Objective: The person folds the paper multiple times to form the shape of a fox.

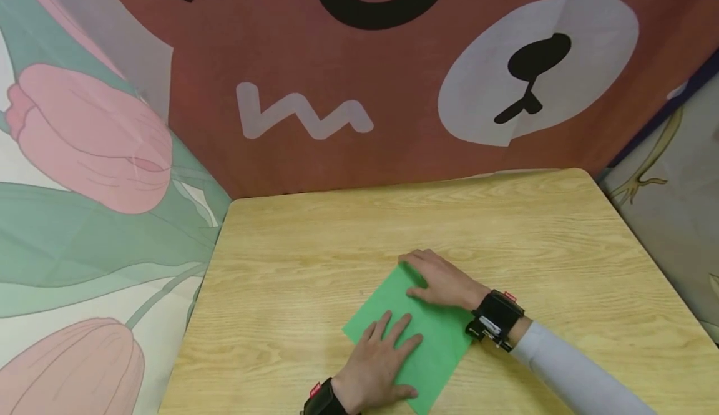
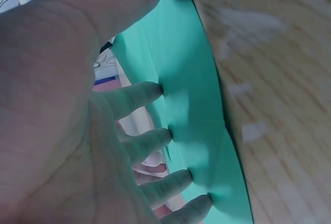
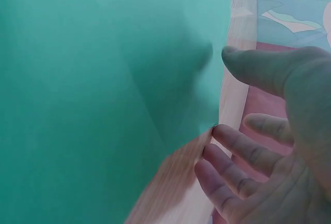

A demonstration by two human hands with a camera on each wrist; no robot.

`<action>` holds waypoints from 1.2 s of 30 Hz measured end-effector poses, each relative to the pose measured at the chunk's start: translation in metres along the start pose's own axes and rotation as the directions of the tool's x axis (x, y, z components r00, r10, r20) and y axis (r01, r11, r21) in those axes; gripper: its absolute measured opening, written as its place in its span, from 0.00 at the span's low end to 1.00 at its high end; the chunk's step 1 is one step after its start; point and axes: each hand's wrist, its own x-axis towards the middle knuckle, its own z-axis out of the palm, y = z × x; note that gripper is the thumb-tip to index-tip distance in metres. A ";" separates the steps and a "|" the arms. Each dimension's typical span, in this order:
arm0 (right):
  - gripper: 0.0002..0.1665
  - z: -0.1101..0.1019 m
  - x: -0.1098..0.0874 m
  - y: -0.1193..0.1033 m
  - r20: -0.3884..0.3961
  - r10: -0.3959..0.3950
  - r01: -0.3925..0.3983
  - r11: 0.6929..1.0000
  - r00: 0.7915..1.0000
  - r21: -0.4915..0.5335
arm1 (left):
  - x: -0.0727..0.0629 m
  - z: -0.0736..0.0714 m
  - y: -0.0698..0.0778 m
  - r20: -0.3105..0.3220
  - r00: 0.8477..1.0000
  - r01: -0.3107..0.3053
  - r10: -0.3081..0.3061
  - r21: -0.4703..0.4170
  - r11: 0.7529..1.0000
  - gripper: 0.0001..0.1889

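A sheet of green paper point(image 1: 440, 334) lies at a slant on the table, with faint crease lines across it in the right wrist view. My left hand point(image 1: 373, 365) rests on its near left part, fingers spread. In the left wrist view the fingertips of that hand point(image 2: 67, 115) touch the green paper point(image 2: 194, 89). At the far corner is my right hand point(image 1: 444, 281), its fingertips by the paper's edge. The right wrist view has the thumb of this hand point(image 3: 313, 110) apart from the fingers, which are slightly bent and pinch nothing.
The wood-grain table point(image 1: 303, 253) extends around the paper on all sides. Behind it hangs a reddish-brown cloth point(image 1: 404, 103) with a cartoon face. A floral cloth point(image 1: 95, 240) covers the left side. Each wrist wears a black camera band point(image 1: 497, 318).
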 end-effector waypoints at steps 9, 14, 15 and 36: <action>0.43 0.003 0.006 0.005 -0.018 0.014 -0.014 0.999 1.000 0.052 | 0.004 -0.001 0.001 0.033 0.999 0.010 -0.009 -0.017 1.000 0.47; 0.42 0.005 0.007 0.005 -0.016 0.019 -0.018 0.997 1.000 0.068 | 0.005 0.001 0.003 0.035 0.999 0.004 -0.003 -0.003 1.000 0.47; 0.41 0.005 0.007 0.005 -0.021 0.020 -0.018 0.997 1.000 0.074 | 0.005 0.001 0.003 0.033 0.999 0.002 -0.002 0.000 1.000 0.48; 0.30 -0.008 0.007 0.006 -0.092 0.112 -0.079 0.948 0.989 0.308 | 0.012 0.002 -0.003 -0.019 1.000 -0.007 0.008 0.051 0.999 0.44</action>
